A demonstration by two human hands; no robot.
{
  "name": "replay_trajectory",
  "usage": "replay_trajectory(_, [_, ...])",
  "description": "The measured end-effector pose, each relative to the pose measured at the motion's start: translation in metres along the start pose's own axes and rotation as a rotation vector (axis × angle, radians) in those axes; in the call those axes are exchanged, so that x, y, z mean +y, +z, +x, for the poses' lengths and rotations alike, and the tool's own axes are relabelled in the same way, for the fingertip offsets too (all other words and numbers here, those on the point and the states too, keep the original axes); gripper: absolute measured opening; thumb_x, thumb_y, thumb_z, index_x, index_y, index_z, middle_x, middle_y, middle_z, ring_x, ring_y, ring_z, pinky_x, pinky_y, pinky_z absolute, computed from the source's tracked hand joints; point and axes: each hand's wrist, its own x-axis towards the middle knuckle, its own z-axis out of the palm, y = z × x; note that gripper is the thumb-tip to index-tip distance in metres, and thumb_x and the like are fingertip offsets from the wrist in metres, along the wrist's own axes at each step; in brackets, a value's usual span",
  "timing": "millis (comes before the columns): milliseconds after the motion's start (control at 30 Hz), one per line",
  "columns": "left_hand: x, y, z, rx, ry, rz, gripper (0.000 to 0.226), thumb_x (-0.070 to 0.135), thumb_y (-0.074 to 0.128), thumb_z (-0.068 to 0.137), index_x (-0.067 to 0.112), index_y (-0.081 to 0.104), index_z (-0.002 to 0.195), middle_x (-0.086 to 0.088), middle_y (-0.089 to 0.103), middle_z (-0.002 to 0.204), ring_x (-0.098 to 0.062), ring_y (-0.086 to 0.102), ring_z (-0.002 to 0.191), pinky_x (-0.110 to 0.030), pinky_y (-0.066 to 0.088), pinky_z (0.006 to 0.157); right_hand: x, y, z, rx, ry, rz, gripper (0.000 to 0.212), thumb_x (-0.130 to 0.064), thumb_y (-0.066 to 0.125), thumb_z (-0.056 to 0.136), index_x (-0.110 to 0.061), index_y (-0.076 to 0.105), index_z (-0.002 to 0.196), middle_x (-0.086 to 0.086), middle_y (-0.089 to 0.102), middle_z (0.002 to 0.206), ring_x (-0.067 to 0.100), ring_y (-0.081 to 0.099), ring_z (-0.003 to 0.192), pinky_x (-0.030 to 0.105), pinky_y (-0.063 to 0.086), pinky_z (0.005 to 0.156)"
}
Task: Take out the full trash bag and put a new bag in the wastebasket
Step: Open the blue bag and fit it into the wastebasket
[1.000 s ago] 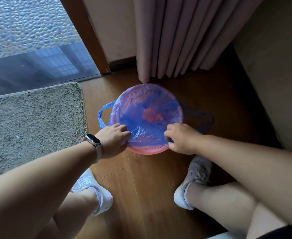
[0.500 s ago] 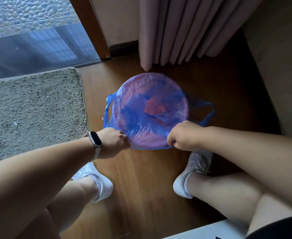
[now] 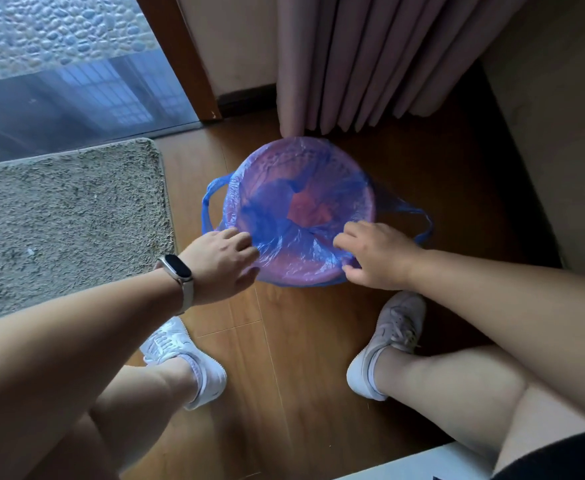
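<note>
A round pink wastebasket stands on the wood floor in front of my feet. A thin blue trash bag lines it, its edge folded over the rim, with one handle loop hanging out on the left and another on the right. My left hand is at the near left of the rim, fingers over the bag's edge and thumb below it. My right hand pinches the bag's edge at the near right of the rim. The basket's inside looks hollow, with only bag film in it.
A grey shaggy mat lies to the left, next to a glass door. Pink curtains hang just behind the basket. A beige wall or furniture side closes the right. My white shoes stand near the basket.
Both hands pulled the bag's near edge down over the rim. Their tight fists have loosened, with the fingers now more spread on the film. The camera view also shifted slightly.
</note>
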Motion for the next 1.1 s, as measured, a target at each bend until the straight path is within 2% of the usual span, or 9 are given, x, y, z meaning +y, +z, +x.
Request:
replay_trajectory(100, [0.014, 0.006, 0.015, -0.023, 0.012, 0.033, 0.041, 0.039, 0.068, 0.080, 0.011, 0.064, 0.109, -0.012, 0.062, 0.105, -0.033, 0.060, 0.091, -0.042, 0.051, 0.073, -0.006, 0.006, 0.005, 0.017, -0.076, -0.124, 0.043, -0.035, 0.067, 0.070, -0.013, 0.061, 0.106, 0.008, 0.058, 0.096, 0.031, 0.056, 0.085, 0.040, 0.047, 0.073])
replay_trajectory(200, [0.014, 0.018, 0.022, -0.124, 0.030, 0.002, 0.047, 0.044, 0.065, 0.083, 0.017, 0.061, 0.122, -0.007, 0.062, 0.117, -0.030, 0.059, 0.102, -0.040, 0.048, 0.081, -0.010, 0.010, 0.009, 0.028, -0.151, -0.195, 0.032, -0.034, 0.069, 0.067, -0.013, 0.063, 0.090, 0.008, 0.059, 0.083, 0.032, 0.057, 0.073, 0.038, 0.044, 0.061])
replay_trajectory(333, [0.005, 0.022, 0.026, -0.174, 0.118, 0.040, 0.015, 0.027, 0.066, 0.080, 0.015, 0.066, 0.090, -0.004, 0.064, 0.084, -0.030, 0.061, 0.080, -0.039, 0.047, 0.069, -0.012, 0.015, 0.011, 0.030, -0.240, -0.217, 0.018, -0.022, 0.074, 0.065, -0.011, 0.062, 0.074, 0.009, 0.057, 0.071, 0.031, 0.055, 0.063, 0.035, 0.044, 0.051])
replay_trajectory(433, [0.001, 0.024, 0.031, -0.136, 0.104, 0.054, 0.012, 0.008, 0.071, 0.070, 0.011, 0.063, 0.078, -0.006, 0.060, 0.072, -0.031, 0.059, 0.067, -0.037, 0.047, 0.059, -0.009, 0.020, 0.018, 0.095, -0.254, -0.255, 0.012, -0.014, 0.072, 0.067, -0.011, 0.061, 0.071, 0.009, 0.056, 0.067, 0.030, 0.054, 0.060, 0.034, 0.042, 0.050])
replay_trajectory(667, [-0.010, 0.025, 0.039, -0.026, 0.104, 0.035, 0.012, 0.002, 0.070, 0.073, 0.007, 0.060, 0.078, -0.011, 0.057, 0.072, -0.032, 0.056, 0.064, -0.037, 0.045, 0.054, 0.004, 0.019, 0.033, 0.252, -0.279, -0.229, 0.013, -0.001, 0.068, 0.072, -0.009, 0.057, 0.071, 0.012, 0.052, 0.067, 0.030, 0.049, 0.058, 0.035, 0.035, 0.051])
replay_trajectory(733, [-0.010, 0.024, 0.038, -0.018, 0.099, 0.018, 0.014, -0.004, 0.068, 0.072, 0.006, 0.059, 0.077, -0.011, 0.056, 0.071, -0.031, 0.055, 0.063, -0.038, 0.046, 0.053, 0.007, 0.019, 0.031, 0.257, -0.261, -0.236, 0.009, 0.000, 0.059, 0.077, -0.007, 0.059, 0.072, 0.013, 0.053, 0.068, 0.032, 0.051, 0.059, 0.036, 0.038, 0.053])
replay_trajectory(867, [-0.008, 0.022, 0.036, -0.017, 0.103, 0.024, 0.016, -0.006, 0.070, 0.069, 0.006, 0.060, 0.074, -0.011, 0.055, 0.068, -0.031, 0.054, 0.060, -0.036, 0.045, 0.051, 0.003, 0.019, 0.029, 0.253, -0.239, -0.252, 0.024, -0.004, 0.038, 0.080, -0.008, 0.060, 0.071, 0.012, 0.055, 0.068, 0.032, 0.052, 0.060, 0.036, 0.042, 0.054])
replay_trajectory(1000, [-0.013, 0.023, 0.035, 0.002, 0.104, 0.020, 0.010, -0.001, 0.056, 0.080, 0.005, 0.061, 0.074, -0.013, 0.054, 0.069, -0.033, 0.053, 0.059, -0.039, 0.047, 0.050, -0.002, 0.020, 0.031, 0.202, -0.206, -0.266, 0.008, 0.000, 0.059, 0.077, -0.007, 0.061, 0.076, 0.013, 0.057, 0.072, 0.032, 0.053, 0.064, 0.038, 0.044, 0.058])
replay_trajectory(1100, [-0.013, 0.027, 0.028, -0.048, 0.119, 0.005, 0.015, -0.002, 0.049, 0.079, 0.005, 0.062, 0.076, -0.014, 0.056, 0.074, -0.033, 0.054, 0.064, -0.040, 0.048, 0.053, -0.001, 0.018, 0.030, 0.126, -0.227, -0.268, 0.012, -0.001, 0.069, 0.069, -0.009, 0.061, 0.074, 0.012, 0.057, 0.071, 0.032, 0.055, 0.064, 0.038, 0.045, 0.057])
